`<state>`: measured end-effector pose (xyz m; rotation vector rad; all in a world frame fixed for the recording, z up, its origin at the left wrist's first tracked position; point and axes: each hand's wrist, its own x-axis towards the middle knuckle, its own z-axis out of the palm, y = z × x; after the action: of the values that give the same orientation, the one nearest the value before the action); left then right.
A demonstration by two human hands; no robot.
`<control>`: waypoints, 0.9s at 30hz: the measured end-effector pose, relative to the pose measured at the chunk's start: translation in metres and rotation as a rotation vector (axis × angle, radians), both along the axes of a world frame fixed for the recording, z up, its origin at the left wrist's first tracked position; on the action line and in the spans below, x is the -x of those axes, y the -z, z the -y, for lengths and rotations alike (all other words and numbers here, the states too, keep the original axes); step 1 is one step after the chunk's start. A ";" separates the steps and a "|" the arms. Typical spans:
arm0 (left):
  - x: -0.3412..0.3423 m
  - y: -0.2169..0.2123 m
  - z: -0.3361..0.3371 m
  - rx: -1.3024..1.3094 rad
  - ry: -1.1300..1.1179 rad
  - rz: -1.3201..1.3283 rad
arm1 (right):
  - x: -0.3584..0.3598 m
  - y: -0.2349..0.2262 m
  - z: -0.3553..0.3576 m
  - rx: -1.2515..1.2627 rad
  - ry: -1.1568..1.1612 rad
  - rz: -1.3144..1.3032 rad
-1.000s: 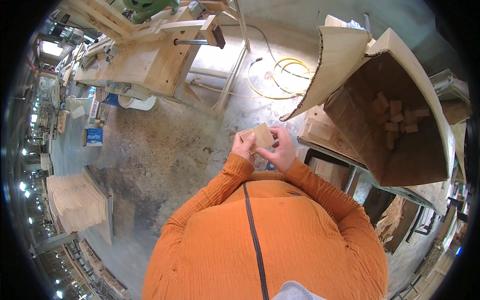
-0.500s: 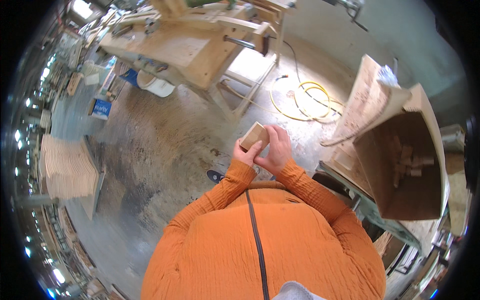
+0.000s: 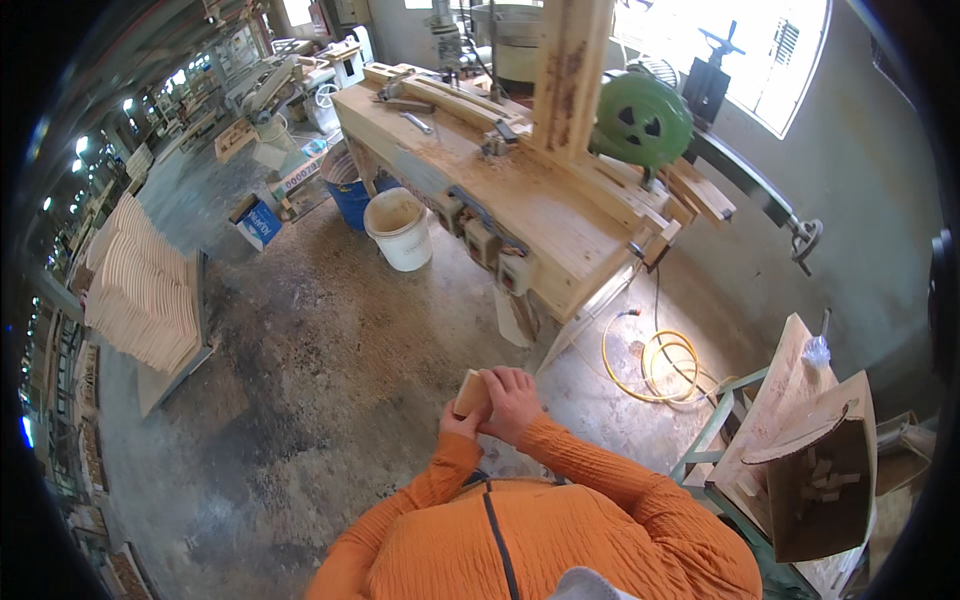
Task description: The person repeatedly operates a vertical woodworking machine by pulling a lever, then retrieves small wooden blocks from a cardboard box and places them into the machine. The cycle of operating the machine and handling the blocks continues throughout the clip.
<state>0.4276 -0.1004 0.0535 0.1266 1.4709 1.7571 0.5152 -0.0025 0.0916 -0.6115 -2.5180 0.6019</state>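
I hold a small pale wooden block (image 3: pixel 468 392) up in front of my chest with both hands. My left hand (image 3: pixel 455 420) grips it from below and behind. My right hand (image 3: pixel 512 400) wraps over its right side and top. Orange sleeves run from both wrists down to the lower edge. A wooden workbench (image 3: pixel 520 205) with a green wheel machine (image 3: pixel 640 120) stands ahead of me, a little to the right.
A white bucket (image 3: pixel 400 228) and a blue bin (image 3: pixel 350 195) stand by the bench. A yellow coiled cable (image 3: pixel 665 365) lies on the concrete floor. A cardboard box (image 3: pixel 825 485) holding wood blocks is at my right. Stacked curved wood panels (image 3: pixel 140 290) stand at the left.
My view has swung away from the cardboard box toward the workbench. The block stays held in both hands, now lower and closer to my chest.
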 end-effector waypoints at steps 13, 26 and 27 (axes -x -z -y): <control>0.134 -0.008 0.057 -0.141 -0.223 -0.096 | 0.149 -0.027 0.035 -0.158 -0.265 -0.098; 0.198 0.052 0.168 0.000 -0.517 0.120 | 0.208 -0.347 -0.163 -0.623 0.505 0.354; 0.201 0.054 0.175 0.107 -0.603 0.204 | 0.198 -0.356 -0.190 -0.876 0.460 0.005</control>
<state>0.2270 -0.2751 -0.0002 -0.5929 1.5420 2.0703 0.3170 0.1879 0.4479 -0.7761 -2.2090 -0.6378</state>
